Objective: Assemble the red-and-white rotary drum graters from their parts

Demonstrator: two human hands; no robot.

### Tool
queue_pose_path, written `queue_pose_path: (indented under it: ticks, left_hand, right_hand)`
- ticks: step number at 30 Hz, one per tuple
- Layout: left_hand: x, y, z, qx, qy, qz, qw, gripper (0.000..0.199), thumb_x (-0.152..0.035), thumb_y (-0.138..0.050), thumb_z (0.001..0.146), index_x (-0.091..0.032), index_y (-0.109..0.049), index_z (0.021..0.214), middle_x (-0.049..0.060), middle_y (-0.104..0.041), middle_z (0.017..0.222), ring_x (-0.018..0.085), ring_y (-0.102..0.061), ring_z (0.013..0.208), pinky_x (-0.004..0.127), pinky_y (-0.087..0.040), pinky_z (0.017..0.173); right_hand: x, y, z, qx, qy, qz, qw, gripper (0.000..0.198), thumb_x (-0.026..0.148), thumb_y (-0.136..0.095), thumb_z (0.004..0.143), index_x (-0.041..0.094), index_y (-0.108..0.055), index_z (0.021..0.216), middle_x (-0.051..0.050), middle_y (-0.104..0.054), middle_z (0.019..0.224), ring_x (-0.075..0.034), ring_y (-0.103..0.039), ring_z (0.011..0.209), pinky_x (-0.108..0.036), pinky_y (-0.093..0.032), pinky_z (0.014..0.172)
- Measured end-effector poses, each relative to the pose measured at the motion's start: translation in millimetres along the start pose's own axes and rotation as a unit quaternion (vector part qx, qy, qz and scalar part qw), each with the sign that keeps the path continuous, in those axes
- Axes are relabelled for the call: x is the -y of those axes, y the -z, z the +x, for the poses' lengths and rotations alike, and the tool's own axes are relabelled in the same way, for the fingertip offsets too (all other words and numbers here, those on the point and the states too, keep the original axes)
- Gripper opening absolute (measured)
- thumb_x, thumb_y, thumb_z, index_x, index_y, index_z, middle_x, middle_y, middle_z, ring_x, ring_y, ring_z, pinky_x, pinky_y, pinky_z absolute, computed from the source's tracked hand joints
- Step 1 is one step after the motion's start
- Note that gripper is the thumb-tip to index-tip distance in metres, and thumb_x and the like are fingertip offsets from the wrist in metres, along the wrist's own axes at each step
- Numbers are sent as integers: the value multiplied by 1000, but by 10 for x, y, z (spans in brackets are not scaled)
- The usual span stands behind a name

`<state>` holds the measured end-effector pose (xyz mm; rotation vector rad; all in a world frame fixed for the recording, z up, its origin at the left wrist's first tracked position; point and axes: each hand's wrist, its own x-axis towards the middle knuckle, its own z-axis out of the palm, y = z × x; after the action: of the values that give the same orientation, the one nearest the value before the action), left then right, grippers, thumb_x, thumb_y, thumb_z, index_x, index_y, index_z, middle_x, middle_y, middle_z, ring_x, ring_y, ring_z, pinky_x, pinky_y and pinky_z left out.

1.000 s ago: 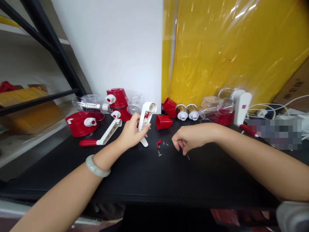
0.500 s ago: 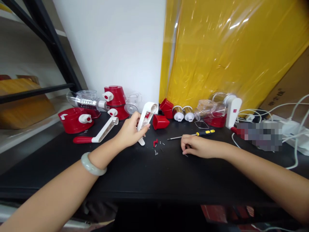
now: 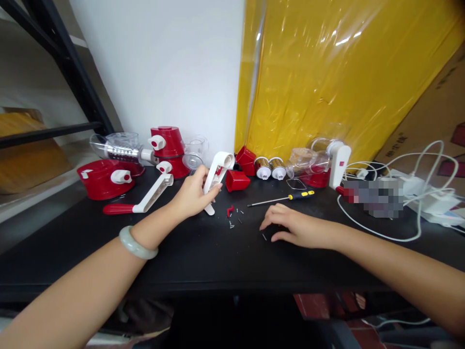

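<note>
My left hand (image 3: 195, 193) is closed around a white plastic crank handle piece (image 3: 219, 167), hollow side showing, held just above the black table. My right hand (image 3: 286, 225) rests on the table with thumb and fingers apart. A thin metal pin (image 3: 264, 237) lies between its fingertips, not gripped. Between the hands lie a small red bent part (image 3: 230, 211) and several small screws (image 3: 231, 225). Behind my right hand is a screwdriver (image 3: 281, 199) with a black and yellow handle. A white crank with a red grip (image 3: 152, 194) lies left of my left hand.
Red grater bases (image 3: 105, 179) stand at the left. Red pushers (image 3: 238, 180) and two grater drums (image 3: 263, 168) sit along the back. An assembled grater (image 3: 319, 167) stands at right, near white cables and a power strip (image 3: 436, 198). The table's front edge (image 3: 225, 286) runs below.
My right hand's fingers have spread apart, and the thin pin now lies visible between them. My left hand still holds the white handle piece. The whole view has shifted slightly.
</note>
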<state>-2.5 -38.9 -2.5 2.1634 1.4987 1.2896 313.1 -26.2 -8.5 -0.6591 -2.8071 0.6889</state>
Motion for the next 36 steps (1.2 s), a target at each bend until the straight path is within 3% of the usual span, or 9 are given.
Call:
queue_pose_path:
  ticks: [2, 9, 15, 20, 25, 27, 29, 32, 36]
  left_hand:
    - [-2, -2, -3, 3, -6, 1, 1000, 28, -38, -63, 83, -23, -40, 86, -2, -67, 67, 16, -67, 52, 24, -49, 47]
    - [-6, -7, -12, 9, -3, -18, 1000, 27, -37, -62, 84, -23, -39, 86, -3, -66, 69, 16, -66, 51, 24, -49, 46]
    - [-17, -10, -14, 6, -3, -20, 1000, 27, -36, -62, 83, -23, -39, 85, -3, -65, 69, 14, -65, 50, 23, -48, 45]
    - [-33, 3, -12, 7, -13, -9, 1000, 26, -36, -62, 83, -23, -39, 84, -3, -65, 68, 15, -66, 52, 24, -48, 48]
    - [-7, 4, -8, 12, -7, -12, 1000, 27, -37, -62, 83, -23, -40, 87, -3, -67, 69, 16, -66, 52, 25, -48, 50]
    - [-12, 1, -12, 13, -6, -19, 1000, 27, -37, -63, 83, -23, -40, 88, -3, -67, 70, 16, -66, 53, 25, -49, 50]
    - [-31, -8, -22, 12, -1, -33, 999, 26, -37, -63, 83, -23, -41, 88, -3, -66, 69, 16, -66, 52, 25, -49, 49]
    - [-74, -37, -48, -15, 22, -66, 997, 26, -39, -61, 85, -23, -41, 90, -4, -64, 65, 16, -66, 49, 25, -48, 47]
    - [-134, -66, -79, -62, 31, -71, 995, 27, -39, -62, 85, -23, -41, 92, -4, -64, 62, 18, -68, 54, 27, -50, 53]
  right_hand:
    - [53, -67, 25, 5, 11, 1, 1000, 21, 31, -59, 92, 23, -64, 111, -7, -58, 110, -20, -49, 110, -36, -40, 99]
    - [114, -149, 224, 6, 32, 4, 999, 12, 30, -58, 92, 19, -59, 86, -4, -56, 95, -18, -49, 95, -35, -40, 92]
    - [165, -159, 248, 2, 38, 21, 999, 13, 29, -60, 91, 20, -61, 101, -6, -57, 103, -19, -48, 103, -35, -41, 93]
    - [197, -169, 284, 14, 54, 6, 998, 10, 28, -58, 92, 20, -61, 88, -5, -55, 98, -18, -49, 100, -37, -38, 96]
    - [241, -219, 349, 1, 53, -29, 998, 6, 21, -54, 93, 19, -55, 87, -6, -55, 94, -18, -49, 92, -35, -43, 88]
    - [243, -214, 405, -36, 70, -49, 996, 7, 20, -52, 94, 19, -53, 87, -6, -55, 93, -19, -49, 91, -34, -44, 85]
    - [250, -177, 505, -115, 85, -55, 988, 9, 22, -50, 94, 20, -53, 86, -6, -56, 91, -18, -51, 89, -34, -44, 83]
    - [301, -85, 744, -257, 85, -32, 962, 10, 25, -53, 93, 20, -53, 84, -4, -56, 85, -16, -53, 80, -30, -45, 74]
    - [410, -46, 1117, -359, 62, 44, 930, 12, 25, -57, 88, 20, -53, 78, -1, -57, 77, -13, -53, 69, -26, -44, 65]
